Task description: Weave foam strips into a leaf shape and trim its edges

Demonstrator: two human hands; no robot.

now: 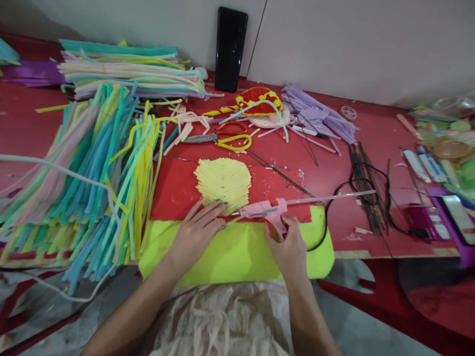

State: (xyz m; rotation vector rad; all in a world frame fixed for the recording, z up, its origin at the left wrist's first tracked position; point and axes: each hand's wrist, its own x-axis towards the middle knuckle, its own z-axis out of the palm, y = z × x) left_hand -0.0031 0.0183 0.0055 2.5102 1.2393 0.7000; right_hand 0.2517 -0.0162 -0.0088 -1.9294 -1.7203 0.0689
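Observation:
My right hand (288, 244) is wrapped round the handle of a pink hot glue gun (265, 209), which has a long clear glue stick (330, 197) coming out of its back. Its metal nozzle points left, close to the lower edge of a pale yellow leaf shape (223, 180) built from pipe cleaners in a slanting pattern. With fingers stretched out, my left hand (200, 232) rests on the bottom of that leaf. Whether a loose strip lies under its fingertips is hard to see. Below the leaf is a red sheet (172, 193), and a lime-green mat (237, 252) lies nearest me.
Bundles of coloured pipe cleaners (96, 173) fill the left side. Scissors (218, 139) lie behind the leaf, near a red and yellow pipe-cleaner piece (258, 99). A black phone (230, 49) leans on the wall. A black cord (388, 198) loops over dark stems at right.

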